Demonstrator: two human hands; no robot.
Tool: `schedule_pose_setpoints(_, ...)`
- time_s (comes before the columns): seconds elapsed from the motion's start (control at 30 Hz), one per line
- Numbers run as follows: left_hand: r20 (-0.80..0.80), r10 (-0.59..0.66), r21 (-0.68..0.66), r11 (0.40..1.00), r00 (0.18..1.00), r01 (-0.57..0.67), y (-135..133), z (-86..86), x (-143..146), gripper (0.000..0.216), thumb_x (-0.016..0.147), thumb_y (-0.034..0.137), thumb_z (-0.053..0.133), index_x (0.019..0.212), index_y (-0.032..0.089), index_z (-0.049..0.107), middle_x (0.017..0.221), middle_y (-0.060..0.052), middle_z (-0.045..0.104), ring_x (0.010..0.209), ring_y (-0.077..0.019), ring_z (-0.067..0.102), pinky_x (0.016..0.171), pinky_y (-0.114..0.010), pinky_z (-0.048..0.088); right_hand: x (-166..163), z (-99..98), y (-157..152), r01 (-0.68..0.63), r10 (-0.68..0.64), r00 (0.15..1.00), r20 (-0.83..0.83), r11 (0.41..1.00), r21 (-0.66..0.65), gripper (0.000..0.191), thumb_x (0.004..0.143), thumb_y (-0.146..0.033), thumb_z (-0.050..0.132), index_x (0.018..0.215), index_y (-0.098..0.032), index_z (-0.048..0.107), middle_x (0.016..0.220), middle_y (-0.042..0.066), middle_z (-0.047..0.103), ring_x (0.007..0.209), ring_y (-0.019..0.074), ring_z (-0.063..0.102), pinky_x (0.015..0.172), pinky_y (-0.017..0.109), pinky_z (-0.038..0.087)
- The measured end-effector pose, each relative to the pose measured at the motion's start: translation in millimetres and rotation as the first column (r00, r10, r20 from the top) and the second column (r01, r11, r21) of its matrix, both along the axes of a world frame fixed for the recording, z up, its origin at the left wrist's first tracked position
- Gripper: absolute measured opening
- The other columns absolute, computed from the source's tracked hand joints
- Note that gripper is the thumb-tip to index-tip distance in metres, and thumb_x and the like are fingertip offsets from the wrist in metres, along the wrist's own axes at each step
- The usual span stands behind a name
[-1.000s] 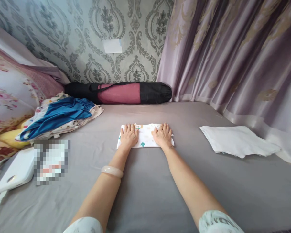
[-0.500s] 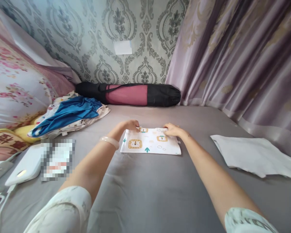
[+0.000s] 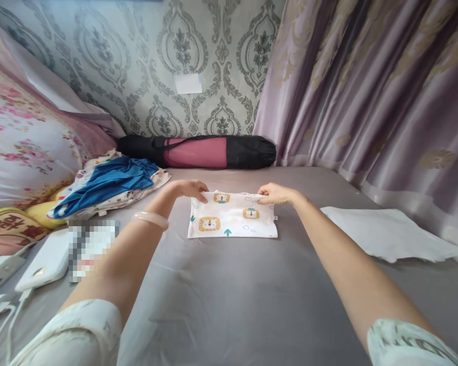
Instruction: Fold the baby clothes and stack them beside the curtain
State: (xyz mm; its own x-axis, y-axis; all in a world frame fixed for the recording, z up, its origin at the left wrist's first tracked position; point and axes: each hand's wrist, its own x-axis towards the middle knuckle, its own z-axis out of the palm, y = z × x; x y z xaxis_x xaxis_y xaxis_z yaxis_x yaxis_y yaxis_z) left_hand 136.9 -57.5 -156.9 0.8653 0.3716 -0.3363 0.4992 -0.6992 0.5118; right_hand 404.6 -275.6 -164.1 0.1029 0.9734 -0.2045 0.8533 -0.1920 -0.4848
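A small white cloth printed with lions (image 3: 232, 219) lies folded on the grey bed sheet (image 3: 236, 300) in front of me. My left hand (image 3: 191, 189) pinches its far left corner. At the far right corner my right hand (image 3: 274, 193) pinches the same edge. That far edge is raised slightly off the sheet while the near part rests flat. A pale bangle sits on my left wrist.
A pile of blue and patterned clothes (image 3: 107, 183) lies at the left. A folded white cloth (image 3: 389, 233) lies at the right. A black and pink rolled bag (image 3: 198, 151) rests against the wall. A white device with cables (image 3: 41, 262) sits near left; purple curtains hang at the right.
My hands, pressed flat on the folded cloth a second ago, have moved to its far edge and pinched the two far corners, lifting that edge a little.
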Motion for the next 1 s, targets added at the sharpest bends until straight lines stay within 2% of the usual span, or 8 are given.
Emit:
schedule_pose_setpoints(0.13,0.184,0.003,0.067,0.998,0.983,-0.015,1.3,30.1,-10.6,0.037,0.061,0.046,0.068,0.085,0.018,0.071,0.081,-0.002,0.071,0.077,-0.0195,0.062,0.066,-0.025,0.045,-1.4,30.0,-14.8,0.023,-0.024,1.0,0.001,0.988,0.152,0.029,0.071,-0.04,0.065,0.09,-0.018,0.069,0.086,0.002,0.07,0.076,0.0173,0.061,0.062,0.024,0.043)
schedule_pose_setpoints(0.3,0.458,0.04,0.311,0.929,0.888,-0.203,-15.4,44.8,-26.6,0.039,0.073,0.043,0.06,0.1,0.017,0.069,0.088,-0.004,0.069,0.082,-0.0209,0.061,0.074,-0.03,0.044,-12.9,48.9,-32.5,0.048,-0.126,0.979,0.16,0.906,0.42,0.026,0.08,-0.028,0.059,0.104,-0.02,0.065,0.099,0.003,0.069,0.089,0.0191,0.06,0.078,0.028,0.043)
schedule_pose_setpoints(0.4,0.466,-0.019,0.555,0.785,0.884,-0.276,-42.1,28.7,-42.1,0.031,0.082,0.036,0.052,0.104,0.02,0.068,0.1,-0.007,0.068,0.097,-0.0247,0.058,0.089,-0.037,0.038,-29.3,34.2,-49.8,-0.039,-0.151,0.921,0.358,0.881,0.472,0.032,0.086,-0.015,0.047,0.114,-0.02,0.062,0.111,0.007,0.066,0.104,0.0226,0.056,0.093,0.034,0.037)
schedule_pose_setpoints(0.47,0.414,-0.087,0.647,0.729,0.906,-0.225,-62.8,7.1,-55.1,0.027,0.087,0.032,0.047,0.102,0.022,0.067,0.103,-0.008,0.066,0.102,-0.0251,0.055,0.095,-0.041,0.033,-42.4,12.4,-65.4,-0.146,-0.093,0.874,0.476,0.885,0.442,0.036,0.088,-0.01,0.039,0.114,-0.018,0.062,0.114,0.01,0.064,0.11,0.0236,0.052,0.101,0.037,0.031)
schedule_pose_setpoints(0.63,0.3,-0.244,0.67,0.742,0.922,-0.022,-107.5,-54.8,-87.5,0.029,0.09,0.02,0.037,0.1,0.025,0.064,0.102,-0.007,0.065,0.098,-0.0213,0.053,0.095,-0.04,0.031,-71.5,-50.2,-106.9,-0.321,0.066,0.811,0.581,0.881,0.348,0.043,0.091,-0.007,0.03,0.117,-0.021,0.062,0.115,0.009,0.063,0.111,0.021,0.052,0.109,0.039,0.025)
schedule_pose_setpoints(0.73,0.263,-0.239,0.657,0.754,0.935,0.007,-119.6,-76.9,-101.5,0.035,0.088,0.013,0.033,0.101,0.025,0.064,0.104,-0.007,0.065,0.099,-0.0213,0.053,0.095,-0.041,0.03,-79.4,-70.8,-124.3,-0.339,0.092,0.807,0.583,0.881,0.33,0.046,0.089,-0.005,0.031,0.121,-0.021,0.06,0.12,0.008,0.062,0.113,0.0201,0.051,0.11,0.038,0.025)
schedule_pose_setpoints(0.87,0.228,-0.197,0.624,0.781,0.954,0.012,-118.2,-83.8,-112.4,0.043,0.076,0.007,0.039,0.106,0.026,0.063,0.11,-0.005,0.066,0.105,-0.0224,0.053,0.096,-0.043,0.029,-80.7,-73.6,-133.9,-0.282,0.064,0.847,0.527,0.895,0.345,0.052,0.083,0.0,0.034,0.123,-0.019,0.06,0.123,0.007,0.062,0.114,0.0187,0.053,0.109,0.037,0.026)
schedule_pose_setpoints(1.0,0.215,-0.046,0.557,0.826,0.976,-0.084,-117.5,-72.7,-99.1,0.039,0.074,0.008,0.041,0.099,0.026,0.065,0.108,-0.003,0.068,0.108,-0.022,0.055,0.097,-0.042,0.03,-87.7,-62.7,-117.9,-0.106,-0.052,0.906,0.419,0.932,0.347,0.044,0.082,-0.005,0.038,0.113,-0.02,0.066,0.116,0.006,0.067,0.11,0.0194,0.057,0.107,0.036,0.029)
